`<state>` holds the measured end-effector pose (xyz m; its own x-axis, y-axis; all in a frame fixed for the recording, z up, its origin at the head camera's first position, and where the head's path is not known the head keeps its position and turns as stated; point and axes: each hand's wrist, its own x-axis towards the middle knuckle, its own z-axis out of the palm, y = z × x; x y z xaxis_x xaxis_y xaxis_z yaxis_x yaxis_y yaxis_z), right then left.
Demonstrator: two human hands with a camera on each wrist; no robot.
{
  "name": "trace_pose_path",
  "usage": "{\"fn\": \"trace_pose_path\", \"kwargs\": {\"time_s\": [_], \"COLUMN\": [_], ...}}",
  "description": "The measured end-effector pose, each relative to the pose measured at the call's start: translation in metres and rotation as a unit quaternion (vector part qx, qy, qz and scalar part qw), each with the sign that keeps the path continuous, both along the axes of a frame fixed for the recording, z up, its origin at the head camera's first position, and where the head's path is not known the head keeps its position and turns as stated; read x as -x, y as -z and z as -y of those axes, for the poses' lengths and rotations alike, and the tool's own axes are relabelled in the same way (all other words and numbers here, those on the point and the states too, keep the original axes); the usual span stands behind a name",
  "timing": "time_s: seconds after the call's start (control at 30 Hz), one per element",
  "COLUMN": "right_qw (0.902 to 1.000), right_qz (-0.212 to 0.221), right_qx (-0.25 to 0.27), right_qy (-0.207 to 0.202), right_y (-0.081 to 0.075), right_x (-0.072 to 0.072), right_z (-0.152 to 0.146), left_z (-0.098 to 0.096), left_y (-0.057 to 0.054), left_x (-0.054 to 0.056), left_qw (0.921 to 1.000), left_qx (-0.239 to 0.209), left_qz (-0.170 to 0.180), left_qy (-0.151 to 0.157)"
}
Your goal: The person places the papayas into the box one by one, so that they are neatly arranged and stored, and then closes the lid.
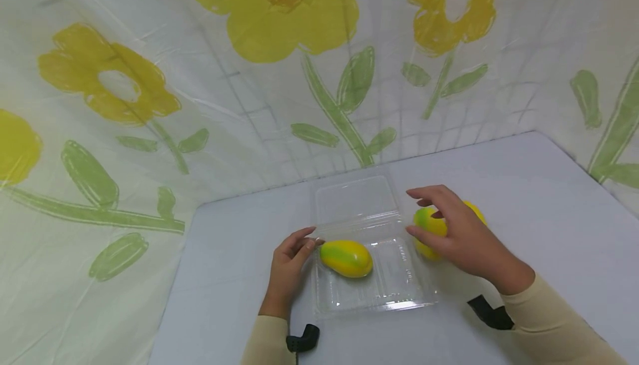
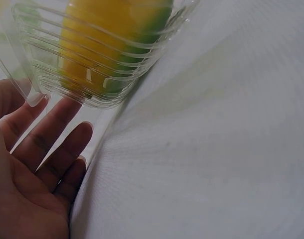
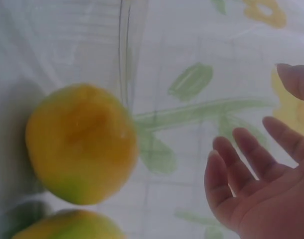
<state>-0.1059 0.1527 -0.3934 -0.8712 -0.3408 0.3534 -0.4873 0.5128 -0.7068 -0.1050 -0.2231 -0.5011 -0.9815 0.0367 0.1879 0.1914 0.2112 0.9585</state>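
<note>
A clear plastic clamshell container [image 1: 399, 270] lies unfolded on the table, its lid [image 1: 355, 198] laid back toward the wall. Inside the left part of its base rests a yellow-green mango [image 1: 346, 258]. My left hand [image 1: 288, 268] pinches the container's left rim between thumb and fingers; the left wrist view shows the rim corner [image 2: 35, 98] there. To the right of the container, my right hand [image 1: 461, 234] hovers with spread fingers over more yellow-green mangoes [image 1: 428, 223], partly hidden by it. In the right wrist view, two mangoes [image 3: 82, 144] sit apart from that hand.
The white table [image 1: 224, 276] meets a hanging sheet [image 1: 239, 132] printed with yellow flowers at the back and sides. Black wrist-worn devices [image 1: 303, 339] sit at both sleeves.
</note>
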Motion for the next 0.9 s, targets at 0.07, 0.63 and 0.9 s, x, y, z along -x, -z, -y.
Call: {"fn": "trace_pose_path", "kwargs": {"time_s": [0.07, 0.63, 0.9], "right_qw": [1.0, 0.9972, 0.9949], "right_qz": [-0.001, 0.015, 0.038], "right_qx": [-0.003, 0.026, 0.017], "right_qy": [0.006, 0.068, 0.092], "right_y": [0.0, 0.002, 0.017], "right_x": [0.0, 0.006, 0.014], "right_z": [-0.005, -0.05, -0.069], "left_z": [0.0, 0.0, -0.001], "left_y": [0.0, 0.001, 0.0], "left_x": [0.0, 0.0, -0.001], "left_qw": [1.0, 1.0, 1.0], "left_qx": [0.001, -0.005, -0.001], "left_qz": [-0.001, -0.007, -0.003], "left_qy": [0.0, 0.003, 0.0]}}
